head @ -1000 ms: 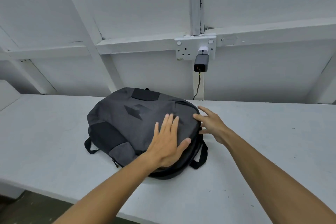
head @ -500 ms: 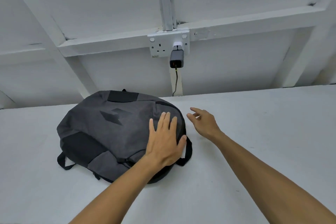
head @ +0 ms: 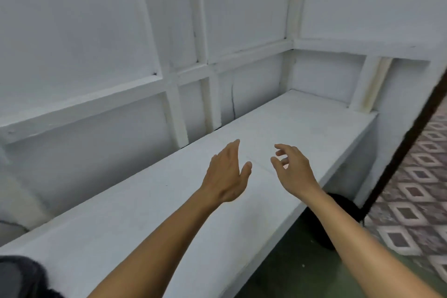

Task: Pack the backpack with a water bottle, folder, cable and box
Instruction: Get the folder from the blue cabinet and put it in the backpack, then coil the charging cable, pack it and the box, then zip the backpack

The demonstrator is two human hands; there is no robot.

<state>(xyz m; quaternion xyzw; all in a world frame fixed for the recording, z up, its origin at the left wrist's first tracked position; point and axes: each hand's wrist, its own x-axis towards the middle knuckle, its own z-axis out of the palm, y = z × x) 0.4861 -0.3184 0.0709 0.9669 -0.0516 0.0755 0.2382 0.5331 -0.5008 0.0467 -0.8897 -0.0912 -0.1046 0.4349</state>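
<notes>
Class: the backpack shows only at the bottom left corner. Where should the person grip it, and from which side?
Only a grey edge of the backpack shows on the bench; no handle or strap is visible. Probably the nearer left hand comes from the right and grips that rounded edge.

text: none legible — labels: none — surfaces too blurred to read

A white bench [head: 302, 128] against white panelled walls [head: 96, 31]. Dark grey bag [head: 21, 276] at lower left. Floor [head: 416, 201] at right tiled in a maroon-and-white diamond pattern.
</notes>
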